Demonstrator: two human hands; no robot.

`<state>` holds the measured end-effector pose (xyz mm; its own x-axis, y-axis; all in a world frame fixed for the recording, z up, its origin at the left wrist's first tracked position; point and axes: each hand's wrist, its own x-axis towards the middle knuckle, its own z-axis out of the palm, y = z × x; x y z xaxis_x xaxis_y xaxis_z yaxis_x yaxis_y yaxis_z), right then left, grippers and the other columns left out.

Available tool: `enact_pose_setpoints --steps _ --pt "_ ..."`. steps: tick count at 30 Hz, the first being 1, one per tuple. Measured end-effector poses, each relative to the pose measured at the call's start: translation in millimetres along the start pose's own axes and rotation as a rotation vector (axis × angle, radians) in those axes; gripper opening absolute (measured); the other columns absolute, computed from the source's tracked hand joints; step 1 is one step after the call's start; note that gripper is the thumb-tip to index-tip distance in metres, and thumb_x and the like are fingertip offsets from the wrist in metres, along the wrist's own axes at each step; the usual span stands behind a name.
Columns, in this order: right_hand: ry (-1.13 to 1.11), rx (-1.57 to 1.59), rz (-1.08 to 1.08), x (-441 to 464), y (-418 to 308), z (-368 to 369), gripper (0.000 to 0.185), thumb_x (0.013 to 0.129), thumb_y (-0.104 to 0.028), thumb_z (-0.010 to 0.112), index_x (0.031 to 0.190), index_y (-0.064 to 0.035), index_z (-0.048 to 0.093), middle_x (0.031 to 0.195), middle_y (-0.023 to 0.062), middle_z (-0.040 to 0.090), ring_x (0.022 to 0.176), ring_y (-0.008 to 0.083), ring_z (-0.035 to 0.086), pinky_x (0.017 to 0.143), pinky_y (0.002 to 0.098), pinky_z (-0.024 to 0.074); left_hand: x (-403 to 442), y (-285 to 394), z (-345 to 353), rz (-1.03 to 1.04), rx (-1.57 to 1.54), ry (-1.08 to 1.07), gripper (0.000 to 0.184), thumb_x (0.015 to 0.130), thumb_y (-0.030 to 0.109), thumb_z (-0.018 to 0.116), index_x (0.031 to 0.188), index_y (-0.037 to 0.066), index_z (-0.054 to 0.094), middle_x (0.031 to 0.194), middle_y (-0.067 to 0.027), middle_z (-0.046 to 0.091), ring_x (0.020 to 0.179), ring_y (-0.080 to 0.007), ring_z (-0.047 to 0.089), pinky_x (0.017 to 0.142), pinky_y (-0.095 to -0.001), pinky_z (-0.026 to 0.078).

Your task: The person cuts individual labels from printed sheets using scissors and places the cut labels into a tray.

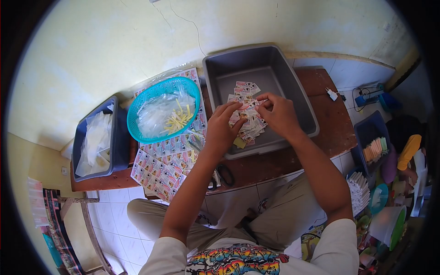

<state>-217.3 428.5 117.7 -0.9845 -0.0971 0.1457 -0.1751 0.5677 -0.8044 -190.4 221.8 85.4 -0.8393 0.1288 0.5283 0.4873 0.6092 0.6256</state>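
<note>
Over the large grey tray (284, 87), both hands hold a small printed label (250, 105) between them. My left hand (223, 126) pinches toward the label's left side, its thumb near the pile. My right hand (280, 113) grips the label's right side with thumb and forefinger. Beneath and around the fingers lies a loose pile of similar printed labels (247, 87), spread on the tray's floor. A small yellowish piece (239, 143) rests at the pile's near end. The hands hide part of the pile.
A turquoise basket (132, 126) with clear plastic bags and yellow strips stands on printed sheets (158, 172) at left. Beyond it is a dark bin (120, 137) of plastic bags. Black-handled scissors (225, 175) lie at the table's front edge. A white plug (332, 94) sits right.
</note>
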Motion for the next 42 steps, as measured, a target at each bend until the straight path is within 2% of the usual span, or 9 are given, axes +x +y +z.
enact_pose_setpoints --steps 1,8,10,13,26,32,35,38,42 --pt "-0.003 -0.018 -0.004 0.1 0.0 -0.5 0.029 0.091 -0.017 0.080 0.116 -0.0031 0.075 0.086 0.0124 0.079 0.080 0.0188 0.079 0.072 0.0318 0.0602 0.3 0.0 -0.1 0.013 0.015 -0.007 0.046 0.081 0.014 0.089 0.124 0.005 0.074 0.126 -0.0139 0.073 0.115 -0.0349 0.070 0.099 -0.0416 0.056" --pt "0.003 -0.060 -0.030 -3.1 3.6 0.4 0.036 0.090 -0.017 0.081 0.121 -0.0018 0.072 0.087 0.0141 0.079 0.080 0.0214 0.079 0.072 0.0335 0.0607 0.2 1.2 -0.5 -0.002 0.024 -0.034 0.047 0.079 0.014 0.089 0.123 0.005 0.074 0.127 -0.0137 0.073 0.117 -0.0343 0.069 0.100 -0.0422 0.056" --pt "0.005 -0.043 0.000 -5.3 2.1 -0.3 0.041 0.086 -0.018 0.083 0.121 0.0000 0.071 0.087 0.0147 0.078 0.081 0.0311 0.077 0.077 0.0413 0.0598 -0.2 1.0 0.1 -0.008 0.038 -0.050 0.048 0.079 0.014 0.090 0.123 0.005 0.074 0.128 -0.0138 0.072 0.119 -0.0344 0.068 0.101 -0.0428 0.055" --pt "0.036 -0.139 -0.039 -8.0 3.9 -0.8 0.043 0.085 -0.018 0.084 0.122 0.0009 0.071 0.089 0.0151 0.077 0.082 0.0331 0.076 0.079 0.0422 0.0597 -0.2 -1.6 0.7 0.022 0.041 -0.068 0.050 0.077 0.014 0.090 0.123 0.005 0.073 0.129 -0.0139 0.072 0.120 -0.0343 0.067 0.102 -0.0428 0.055" --pt "-0.007 -0.123 -0.091 -11.7 -0.6 -4.1 0.043 0.086 -0.019 0.083 0.122 0.0011 0.071 0.089 0.0161 0.077 0.084 0.0345 0.076 0.078 0.0428 0.0591 -1.3 -2.8 3.1 0.008 0.074 -0.062 0.042 0.082 0.010 0.086 0.121 0.005 0.073 0.126 -0.0144 0.073 0.117 -0.0346 0.068 0.100 -0.0430 0.055" --pt "0.010 -0.067 -0.112 -14.4 -16.8 0.3 0.040 0.087 -0.017 0.082 0.122 0.0003 0.072 0.089 0.0162 0.078 0.080 0.0321 0.077 0.077 0.0401 0.0603 -1.3 -0.8 0.6 0.027 0.082 -0.044 0.037 0.085 0.006 0.082 0.120 0.005 0.073 0.122 -0.0146 0.073 0.115 -0.0354 0.068 0.098 -0.0435 0.055" --pt "0.021 -0.024 -0.139 -18.9 -39.3 2.4 0.037 0.088 -0.014 0.080 0.121 0.0007 0.073 0.088 0.0155 0.078 0.076 0.0275 0.078 0.073 0.0372 0.0609 -1.7 1.0 -1.9 0.050 0.057 0.007 0.036 0.086 0.005 0.081 0.120 0.005 0.073 0.121 -0.0140 0.073 0.115 -0.0360 0.068 0.098 -0.0442 0.055" --pt "0.064 0.048 -0.215 -28.8 -64.4 11.2 0.033 0.089 -0.011 0.079 0.120 0.0014 0.073 0.086 0.0144 0.078 0.074 0.0230 0.078 0.068 0.0354 0.0608 -8.0 1.7 -6.6 0.099 0.042 0.181 0.033 0.086 0.006 0.080 0.118 0.005 0.073 0.120 -0.0137 0.074 0.113 -0.0360 0.068 0.097 -0.0448 0.054" --pt "0.037 0.165 -0.314 -45.3 -94.2 28.0 0.035 0.090 -0.010 0.078 0.123 0.0009 0.071 0.085 0.0131 0.077 0.072 0.0208 0.076 0.066 0.0333 0.0600 -37.3 -1.9 -37.7 0.085 0.112 0.256 0.031 0.086 0.008 0.081 0.116 0.006 0.074 0.119 -0.0133 0.075 0.112 -0.0349 0.069 0.097 -0.0451 0.053"
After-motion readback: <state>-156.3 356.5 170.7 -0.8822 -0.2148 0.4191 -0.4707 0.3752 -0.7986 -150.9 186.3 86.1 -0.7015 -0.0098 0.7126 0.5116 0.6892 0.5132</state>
